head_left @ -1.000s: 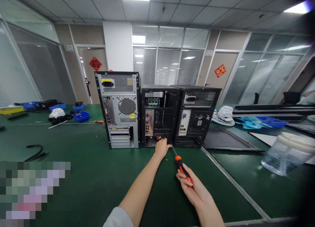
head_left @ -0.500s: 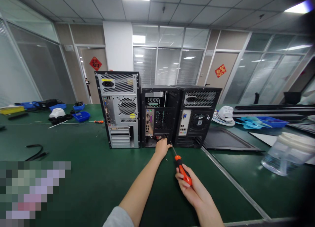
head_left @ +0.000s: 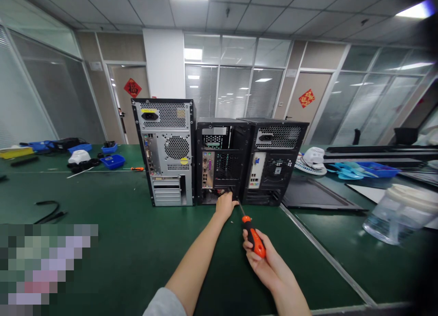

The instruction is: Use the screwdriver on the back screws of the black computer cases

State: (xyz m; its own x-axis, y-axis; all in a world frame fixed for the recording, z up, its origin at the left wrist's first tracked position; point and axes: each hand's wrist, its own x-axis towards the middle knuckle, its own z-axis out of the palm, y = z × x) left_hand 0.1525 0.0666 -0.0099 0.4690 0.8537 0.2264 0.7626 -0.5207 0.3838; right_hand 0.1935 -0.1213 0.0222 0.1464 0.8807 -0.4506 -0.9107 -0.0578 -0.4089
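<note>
Green tabletop, bearing three computer cases, rear panels toward you. Item one, eleven o'clock: silver case, the tallest, upright. Item two, twelve o'clock: middle case, black, upper bay uncovered, a low opening at its foot. Item three, one o'clock: right-hand case, black, pale port plate. Your left hand: at the low opening of the middle case, fingertips hidden, so you cannot tell whether they grip anything. Your right hand: wrapped around the handle of one orange-and-black screwdriver, nearer you, between one and two o'clock; shaft slanting toward eleven, far end at the middle case's lower right corner, just beside your left thumb, contact too small to tell. Further stock: orange-handled tool and blue tray, between ten and eleven; black cable, ten; flat black panel, between one and two; clear jar, pale-lidded, two.
</note>
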